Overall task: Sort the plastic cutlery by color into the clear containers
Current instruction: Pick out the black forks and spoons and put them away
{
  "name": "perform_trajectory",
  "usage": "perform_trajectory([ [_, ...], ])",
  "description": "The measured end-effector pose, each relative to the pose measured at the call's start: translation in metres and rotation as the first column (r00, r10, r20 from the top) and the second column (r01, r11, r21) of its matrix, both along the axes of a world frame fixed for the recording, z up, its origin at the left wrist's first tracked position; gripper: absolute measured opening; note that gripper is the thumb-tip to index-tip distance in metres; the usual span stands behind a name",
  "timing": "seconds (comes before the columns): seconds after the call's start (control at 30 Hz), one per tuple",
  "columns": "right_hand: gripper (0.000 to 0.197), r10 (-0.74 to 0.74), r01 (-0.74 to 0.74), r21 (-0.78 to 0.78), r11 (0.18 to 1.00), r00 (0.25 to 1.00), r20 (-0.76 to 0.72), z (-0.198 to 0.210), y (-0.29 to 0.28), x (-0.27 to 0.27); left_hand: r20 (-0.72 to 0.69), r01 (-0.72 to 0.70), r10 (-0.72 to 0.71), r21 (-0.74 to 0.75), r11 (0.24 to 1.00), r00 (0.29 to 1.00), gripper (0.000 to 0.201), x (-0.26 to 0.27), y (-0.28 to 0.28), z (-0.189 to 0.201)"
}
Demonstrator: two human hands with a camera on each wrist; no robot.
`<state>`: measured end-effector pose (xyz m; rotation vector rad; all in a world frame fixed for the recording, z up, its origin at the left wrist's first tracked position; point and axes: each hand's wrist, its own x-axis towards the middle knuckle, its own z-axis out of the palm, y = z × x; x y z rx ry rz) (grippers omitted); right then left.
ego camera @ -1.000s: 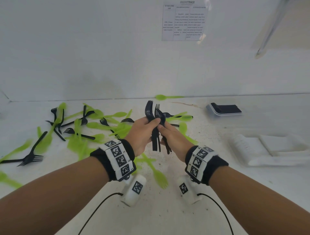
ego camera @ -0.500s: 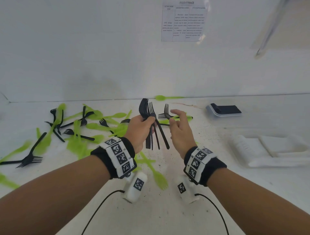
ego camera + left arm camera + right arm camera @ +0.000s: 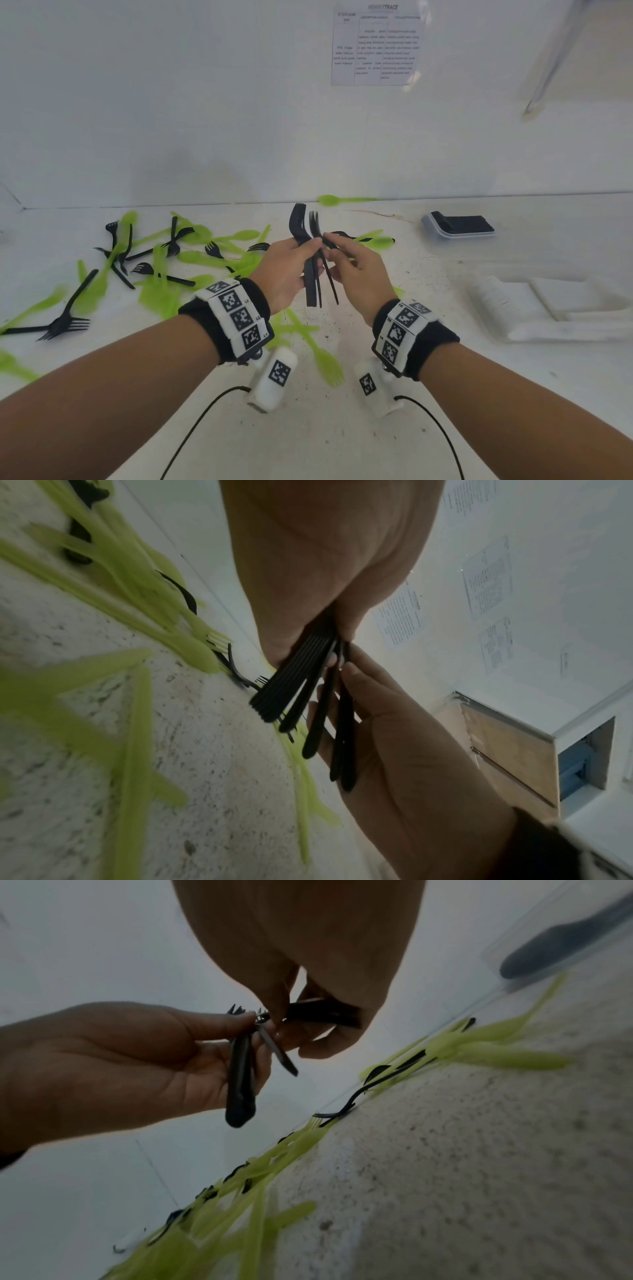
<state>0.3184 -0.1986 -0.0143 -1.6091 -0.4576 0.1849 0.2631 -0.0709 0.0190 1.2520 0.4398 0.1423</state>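
My left hand [image 3: 287,269] grips a bunch of black forks [image 3: 312,284] upright above the table, tines up. My right hand [image 3: 359,270] is pressed against the bunch from the right. Its fingers pinch one more black fork [image 3: 330,281] that slants off the bunch. The left wrist view shows the handles [image 3: 291,683] fanned out against the right hand's fingers [image 3: 346,669]. In the right wrist view my right fingers curl round a dark fork part [image 3: 322,1012] beside the bunch [image 3: 241,1080]. A clear container [image 3: 459,226] with black cutlery in it stands at the back right.
Green spoons and forks [image 3: 161,294] lie scattered over the left and middle of the table, mixed with loose black forks [image 3: 65,322]. One green fork [image 3: 329,366] lies below my hands. Pale clear containers [image 3: 548,308] sit at the right. A white wall closes the back.
My right hand let go of the bunch, reached out over the table toward a loose black fork, and has come back against the bunch. The left hand kept its hold.
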Motion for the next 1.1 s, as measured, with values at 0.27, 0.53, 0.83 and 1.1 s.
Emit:
perform_trajectory([
  [0.27,0.033,0.080,-0.043,0.169,0.985,0.972,-0.221,0.005,0.006,-0.010,0.011,0.003,-0.002,-0.094,0.996,1.000,0.017,-0.003,0.001,0.003],
  [0.53,0.033,-0.030,0.055,0.151,0.987,0.986,-0.164,0.005,0.007,-0.007,-0.027,-0.031,0.030,-0.042,0.999,0.999,0.022,-0.005,0.000,0.003],
  [0.83,0.043,0.089,-0.073,0.175,0.982,0.993,-0.081,0.016,0.016,-0.017,0.003,0.070,-0.070,-0.186,0.980,0.998,0.030,-0.011,0.001,0.010],
  [1.1,0.028,0.288,-0.226,0.221,0.949,0.906,-0.310,0.028,0.010,-0.024,-0.064,0.210,-0.221,-0.136,0.968,0.973,0.040,-0.018,0.010,0.009],
])
